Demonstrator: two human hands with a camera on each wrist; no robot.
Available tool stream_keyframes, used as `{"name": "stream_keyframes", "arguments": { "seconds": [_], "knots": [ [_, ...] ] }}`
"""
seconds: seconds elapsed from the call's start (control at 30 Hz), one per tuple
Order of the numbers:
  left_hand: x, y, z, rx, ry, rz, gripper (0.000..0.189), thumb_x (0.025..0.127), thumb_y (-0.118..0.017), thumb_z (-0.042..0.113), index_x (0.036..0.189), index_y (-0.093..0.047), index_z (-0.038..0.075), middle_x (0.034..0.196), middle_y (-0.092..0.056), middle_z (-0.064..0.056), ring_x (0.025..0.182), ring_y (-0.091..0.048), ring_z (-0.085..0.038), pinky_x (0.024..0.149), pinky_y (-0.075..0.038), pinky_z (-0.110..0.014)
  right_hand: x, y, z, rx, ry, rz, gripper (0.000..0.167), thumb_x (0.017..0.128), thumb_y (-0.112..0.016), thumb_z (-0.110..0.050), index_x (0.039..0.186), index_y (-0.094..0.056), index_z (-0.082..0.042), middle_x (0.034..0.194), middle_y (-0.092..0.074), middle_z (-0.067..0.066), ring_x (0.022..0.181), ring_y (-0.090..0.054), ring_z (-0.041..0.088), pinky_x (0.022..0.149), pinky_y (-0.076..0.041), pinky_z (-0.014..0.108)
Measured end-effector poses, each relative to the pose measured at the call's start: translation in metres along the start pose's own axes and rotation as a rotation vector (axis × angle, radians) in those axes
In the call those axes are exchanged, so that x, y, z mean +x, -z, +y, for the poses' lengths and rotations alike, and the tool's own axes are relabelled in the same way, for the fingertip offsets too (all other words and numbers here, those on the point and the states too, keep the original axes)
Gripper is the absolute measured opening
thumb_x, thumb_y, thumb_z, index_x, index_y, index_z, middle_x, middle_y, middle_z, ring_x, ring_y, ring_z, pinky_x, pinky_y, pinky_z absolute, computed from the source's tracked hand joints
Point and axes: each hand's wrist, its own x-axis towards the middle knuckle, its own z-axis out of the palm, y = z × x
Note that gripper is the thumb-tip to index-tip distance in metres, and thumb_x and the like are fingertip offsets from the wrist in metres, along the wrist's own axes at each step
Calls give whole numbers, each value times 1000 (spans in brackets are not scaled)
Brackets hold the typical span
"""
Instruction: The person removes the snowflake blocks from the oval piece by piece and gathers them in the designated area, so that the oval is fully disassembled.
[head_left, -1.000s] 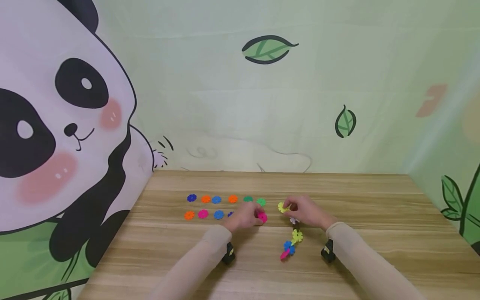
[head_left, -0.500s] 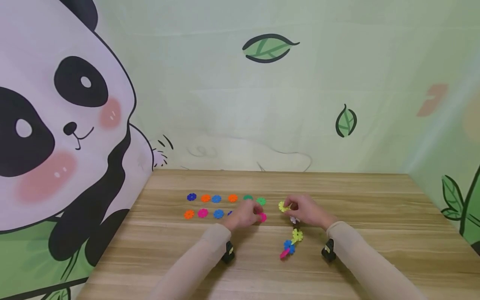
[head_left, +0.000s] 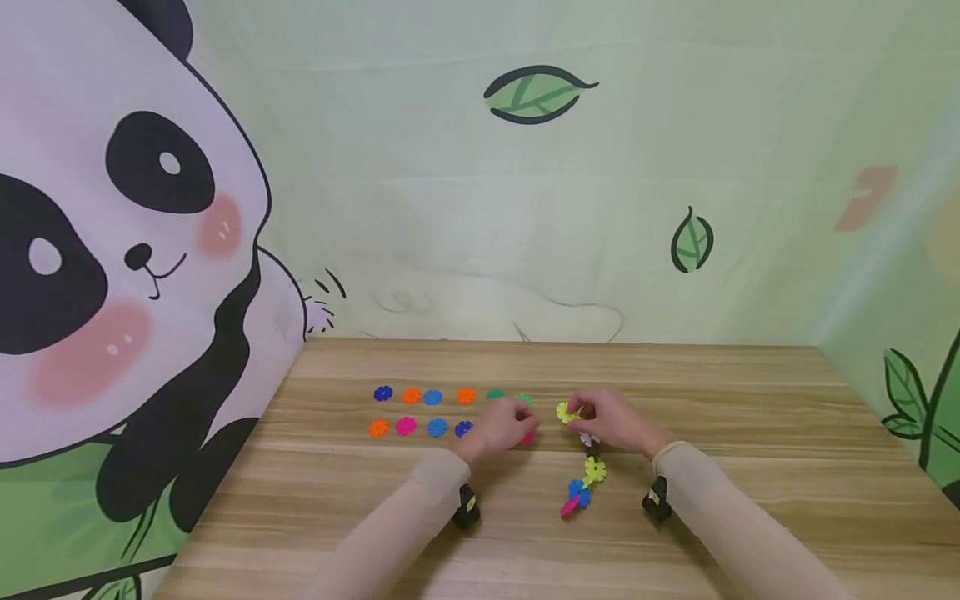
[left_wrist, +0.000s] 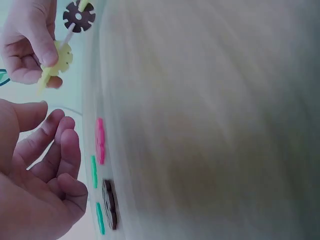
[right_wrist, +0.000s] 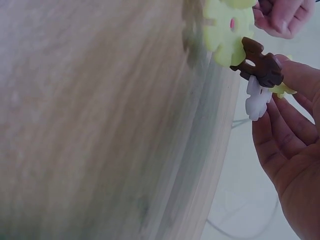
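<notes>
My right hand [head_left: 611,418] pinches a yellow notched flower disc [head_left: 566,412] between thumb and fingers. From it a linked chain runs toward me: a white disc [right_wrist: 256,100], a brown disc [right_wrist: 260,62], a yellow disc [head_left: 595,469], a blue disc [head_left: 579,492] and a pink disc [head_left: 569,507] at the near end. My left hand [head_left: 498,429] holds nothing; its fingers are loosely bent, thumb apart from them in the left wrist view. Close to it on the table lies a loose pink disc [left_wrist: 100,141], mostly hidden by the hand in the head view.
Two rows of loose flower discs lie left of the chain, among them an orange disc [head_left: 378,427], a dark blue disc [head_left: 383,392] and a green disc [head_left: 496,395]. A brown disc [left_wrist: 109,205] sits near my left hand. A printed wall [head_left: 450,208] borders the wooden table [head_left: 712,392].
My left hand has shifted slightly right, covering more of the loose pink disc and uncovering a dark blue one. The right hand and the chain stay nearly in place.
</notes>
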Motion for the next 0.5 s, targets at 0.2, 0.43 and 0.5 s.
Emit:
{"name": "stream_keyframes", "arguments": {
  "seconds": [0.2, 0.43, 0.5],
  "knots": [
    [2, -5, 5, -68, 11, -17, 22, 95, -57, 23, 91, -69, 5, 66, -58, 1, 60, -50, -9, 55, -43, -22, 1, -1, 1, -4, 1, -2, 12, 85, -70, -10, 94, -63, -9, 79, -62, -5, 70, -57, 9, 61, -48, 25],
    [3, -9, 9, -125, -5, -30, 23, 95, -57, 23, 92, -69, 5, 64, -53, 3, 57, -46, -9, 51, -40, -22, 2, -2, -1, 16, 1, -10, 11, 86, -70, -9, 94, -63, -8, 80, -63, -2, 69, -57, 11, 61, -49, 26],
    [3, -9, 11, -135, -4, -30, 23, 95, -57, 23, 92, -69, 4, 64, -54, 3, 58, -46, -9, 51, -40, -21, 2, -2, -2, 16, -1, -9, 11, 85, -70, -9, 94, -63, -8, 79, -63, -2, 69, -57, 12, 61, -49, 26]
  ]
}}
